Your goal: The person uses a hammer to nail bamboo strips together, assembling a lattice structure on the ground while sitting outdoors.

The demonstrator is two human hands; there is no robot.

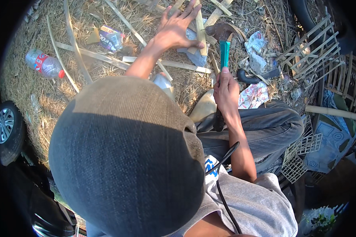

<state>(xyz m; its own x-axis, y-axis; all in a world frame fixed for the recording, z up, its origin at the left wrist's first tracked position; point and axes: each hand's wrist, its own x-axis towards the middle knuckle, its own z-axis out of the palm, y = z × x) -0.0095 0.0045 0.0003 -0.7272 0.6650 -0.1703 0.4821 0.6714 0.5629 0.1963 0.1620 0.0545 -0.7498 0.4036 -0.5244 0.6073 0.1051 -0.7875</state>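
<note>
My right hand (226, 93) is wrapped round the handle of a hammer (224, 55) with a teal shaft and a black grip end. Its rusty brown head is beside a pale bamboo strip (200, 27); whether the two touch I cannot tell. Over that strip my left hand (176, 29) is spread, fingers apart, with the thumb and a fingertip resting against it. More flat strips cross beneath, on straw-covered ground. Behind the strip and under my left hand lies a crumpled bluish-grey piece (197, 58), partly hidden.
A plastic bottle (47, 65) with a red cap and a purple packet (111, 38) lie at left. Bamboo lattices (312, 47) stand at right, near a dark curved tool handle (249, 77). A wheel (4, 125) shows at the left edge. A large grey cap (126, 150) covers the middle.
</note>
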